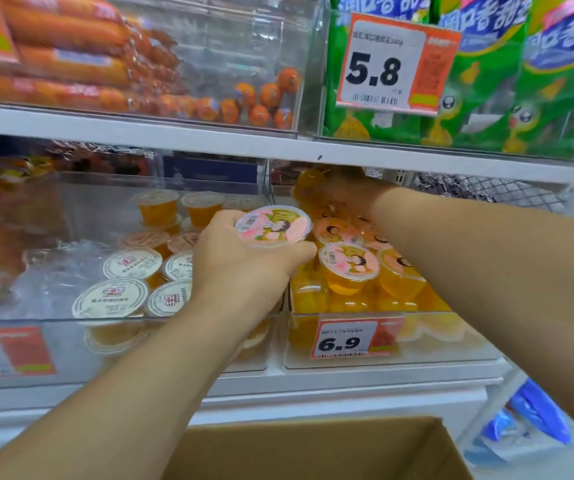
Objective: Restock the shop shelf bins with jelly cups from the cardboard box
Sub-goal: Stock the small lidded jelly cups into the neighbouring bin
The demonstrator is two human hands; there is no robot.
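My left hand (244, 265) grips a jelly cup (273, 226) with a pink cartoon lid, held in front of the gap between two clear shelf bins. My right hand (341, 192) reaches deep into the right bin (451, 355), its fingers round an orange jelly cup (308, 183) at the back, under the upper shelf. That bin is piled with orange jelly cups (347, 268) with pink lids. The left bin (53, 317) holds cups with white lids (112, 299). The open cardboard box (313, 448) sits below at the bottom edge.
A white shelf board (209, 140) runs just above the bins and leaves little headroom. Above it stand a bin of orange sausages (70, 64) and green snack bags (486, 81). Price tags read 5.8 (375, 69) and 6.9 (344, 342). Blue packets (538, 414) lie at the lower right.
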